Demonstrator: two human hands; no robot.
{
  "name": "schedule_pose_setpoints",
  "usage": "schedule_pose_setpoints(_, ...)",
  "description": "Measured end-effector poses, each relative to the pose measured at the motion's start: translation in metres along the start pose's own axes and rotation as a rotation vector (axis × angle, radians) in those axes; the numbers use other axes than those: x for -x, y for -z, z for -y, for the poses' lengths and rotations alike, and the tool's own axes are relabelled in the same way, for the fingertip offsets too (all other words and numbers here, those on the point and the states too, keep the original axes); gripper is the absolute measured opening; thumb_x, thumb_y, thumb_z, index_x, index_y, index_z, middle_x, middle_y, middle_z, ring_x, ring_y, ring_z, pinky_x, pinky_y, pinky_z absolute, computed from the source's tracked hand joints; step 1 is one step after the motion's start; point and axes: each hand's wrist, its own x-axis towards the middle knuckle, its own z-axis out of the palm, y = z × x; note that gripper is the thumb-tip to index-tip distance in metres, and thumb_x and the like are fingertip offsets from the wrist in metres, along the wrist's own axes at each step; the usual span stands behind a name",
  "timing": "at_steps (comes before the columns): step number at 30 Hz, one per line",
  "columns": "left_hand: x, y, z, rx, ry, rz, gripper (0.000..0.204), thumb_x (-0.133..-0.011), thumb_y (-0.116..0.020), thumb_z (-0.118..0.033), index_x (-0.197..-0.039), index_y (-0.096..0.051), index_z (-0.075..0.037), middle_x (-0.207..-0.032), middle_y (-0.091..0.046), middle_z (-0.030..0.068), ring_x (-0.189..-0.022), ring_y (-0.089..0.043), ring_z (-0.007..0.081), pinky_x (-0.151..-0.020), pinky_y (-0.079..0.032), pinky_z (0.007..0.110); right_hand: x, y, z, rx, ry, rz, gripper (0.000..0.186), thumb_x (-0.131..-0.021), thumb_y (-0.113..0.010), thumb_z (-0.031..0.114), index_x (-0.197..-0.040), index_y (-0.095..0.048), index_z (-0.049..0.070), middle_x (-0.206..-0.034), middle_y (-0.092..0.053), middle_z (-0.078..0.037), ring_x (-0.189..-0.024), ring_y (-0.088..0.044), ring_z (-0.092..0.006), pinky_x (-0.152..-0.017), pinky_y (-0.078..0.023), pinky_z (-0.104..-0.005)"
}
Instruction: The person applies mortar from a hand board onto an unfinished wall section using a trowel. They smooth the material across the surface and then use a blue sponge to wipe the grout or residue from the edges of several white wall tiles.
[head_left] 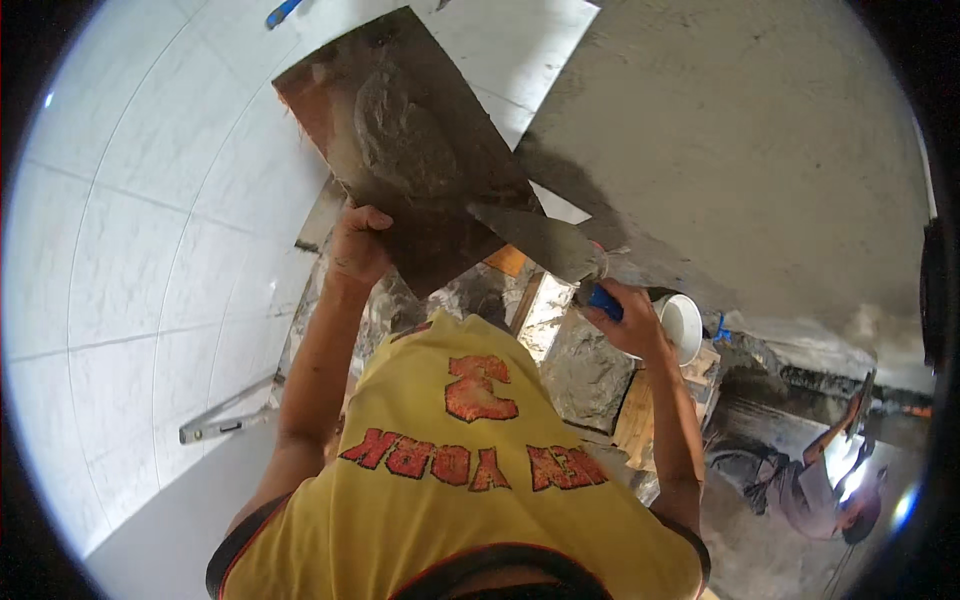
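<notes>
My left hand [358, 245] grips the near left edge of a dark rectangular mortar board [455, 105], thumb on top and fingers hidden beneath. A smeared mound of wet grey mortar [395, 140] lies on the board. My right hand [628, 318] is closed around the blue handle of a pointed trowel [540, 240]. The trowel's grey-coated blade points left, its tip over the board's near right part; whether it touches the surface I cannot tell.
White tiles [130, 220] cover the left side, with a grey plastered surface [730, 150] at the right. A white bucket [682, 325] stands beyond my right wrist, near wooden planks [635, 420]. A spirit level [212, 430] is at lower left. Another person [815, 495] works at lower right.
</notes>
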Motion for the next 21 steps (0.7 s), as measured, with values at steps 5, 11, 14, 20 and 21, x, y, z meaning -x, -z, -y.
schedule_pose_setpoints(5, -0.007, -0.049, 0.005, -0.117, 0.032, 0.055, 0.074, -0.062, -0.048, 0.008, -0.134, -0.05, -0.003, -0.133, -0.057, 0.0149, -0.125, -0.053, 0.0384, -0.108, -0.044, 0.051, -0.008, -0.005, 0.009, -0.096, -0.001, -0.025, 0.026, -0.085, -0.074, 0.019, -0.1, -0.062, 0.001, -0.079, -0.062, -0.018, -0.066, -0.056, -0.031, -0.065, -0.048, -0.04)
schedule_pose_setpoints(11, -0.014, -0.036, 0.043, -0.109, 0.069, 0.078, 0.074, -0.06, -0.047, 0.008, -0.134, -0.049, -0.001, -0.131, -0.058, 0.0172, -0.121, -0.056, 0.0386, -0.106, -0.047, 0.051, -0.016, -0.02, -0.007, -0.25, -0.044, -0.167, 0.027, -0.088, -0.074, 0.02, -0.102, -0.062, 0.0, -0.078, -0.063, -0.014, -0.068, -0.058, -0.0262, -0.065, -0.048, -0.0383)
schedule_pose_setpoints(14, -0.023, -0.027, 0.053, -0.095, 0.106, 0.135, 0.073, -0.061, -0.047, 0.007, -0.134, -0.049, -0.001, -0.129, -0.058, 0.0185, -0.118, -0.059, 0.0383, -0.103, -0.049, 0.051, -0.017, -0.031, -0.028, -0.166, 0.129, -0.4, 0.032, -0.088, -0.074, 0.023, -0.106, -0.063, -0.001, -0.079, -0.063, -0.015, -0.072, -0.06, -0.029, -0.068, -0.049, -0.0399)
schedule_pose_setpoints(20, -0.037, 0.019, 0.086, -0.041, 0.132, -0.027, 0.07, -0.063, -0.048, 0.004, -0.133, -0.048, 0.002, -0.13, -0.058, 0.0193, -0.119, -0.058, 0.038, -0.103, -0.048, 0.051, -0.032, -0.017, -0.04, -0.178, 0.018, -0.387, 0.037, -0.085, -0.077, 0.026, -0.109, -0.064, 0.001, -0.086, -0.066, -0.016, -0.077, -0.063, -0.0311, -0.075, -0.051, -0.0406)
schedule_pose_setpoints(21, -0.037, 0.031, 0.087, -0.042, 0.134, -0.031, 0.07, -0.063, -0.048, 0.004, -0.133, -0.048, 0.002, -0.13, -0.058, 0.0193, -0.119, -0.058, 0.038, -0.103, -0.048, 0.051, -0.036, -0.023, -0.057, -0.145, -0.021, -0.415, 0.037, -0.084, -0.077, 0.027, -0.107, -0.064, 0.001, -0.087, -0.067, -0.017, -0.077, -0.064, -0.031, -0.075, -0.052, -0.0407)
